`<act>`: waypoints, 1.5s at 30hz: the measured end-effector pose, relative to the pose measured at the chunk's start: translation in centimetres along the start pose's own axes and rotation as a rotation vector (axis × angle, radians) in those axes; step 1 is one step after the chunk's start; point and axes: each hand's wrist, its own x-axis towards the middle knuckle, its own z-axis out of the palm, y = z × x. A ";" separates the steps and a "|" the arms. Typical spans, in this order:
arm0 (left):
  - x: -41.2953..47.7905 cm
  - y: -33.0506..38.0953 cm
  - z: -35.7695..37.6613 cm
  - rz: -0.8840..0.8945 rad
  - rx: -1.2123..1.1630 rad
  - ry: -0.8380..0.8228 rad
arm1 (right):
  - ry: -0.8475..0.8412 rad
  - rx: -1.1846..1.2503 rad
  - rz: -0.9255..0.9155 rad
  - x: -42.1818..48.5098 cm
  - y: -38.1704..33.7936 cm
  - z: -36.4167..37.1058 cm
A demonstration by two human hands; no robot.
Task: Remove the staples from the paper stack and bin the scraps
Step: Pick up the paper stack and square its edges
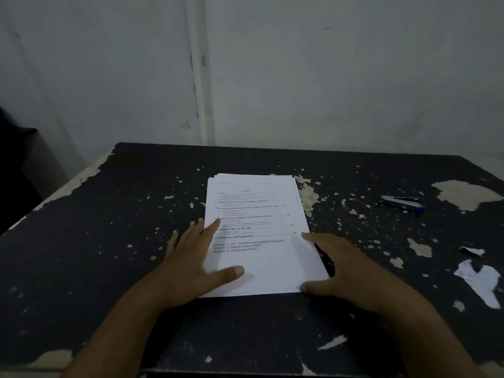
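- Two hands frame the near half of the paper stack [261,214]. The left hand [188,260] lies flat on its left edge, fingers [210,227] spread, thumb pressing the blank lower part of the top sheet.
- The right hand [346,268] sits against the right edge, index finger and thumb stretched out and touching the paper. Its other fingers are hidden behind the back of the hand. Neither hand pinches anything.
- Step in hand, as I judge it: steadying or squaring the stack, not pulling a staple. No tool is held.
- The stack lies flat near the middle of the black, chipped tabletop [136,200], long side running away from the person. The top sheet is a printed contents page. Lower sheets peek out slightly fanned at the far edge.
- No staple is visible; the far corners are too blurred to tell.
- Torn white scraps [480,282] lie well apart to the right, near the tabletop's edge, not yet binned. No bin is in view.
- A silver and purple stapler-like tool [402,204] rests farther back on the right, untouched.
- Next move likely calls for one hand to hold the stack down while the other reaches right for that tool or finds a staple by feel.
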 end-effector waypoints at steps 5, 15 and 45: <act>0.1 -0.2 -0.2 0.041 0.043 -0.077 | 0.074 -0.002 -0.028 0.1 0.5 0.9; 3.4 1.7 -2.9 -0.131 -0.185 0.314 | 0.326 0.620 0.415 6.0 -1.2 -2.0; 6.0 2.4 -3.8 -0.382 0.009 0.232 | -0.005 1.165 0.342 9.4 -3.2 -1.3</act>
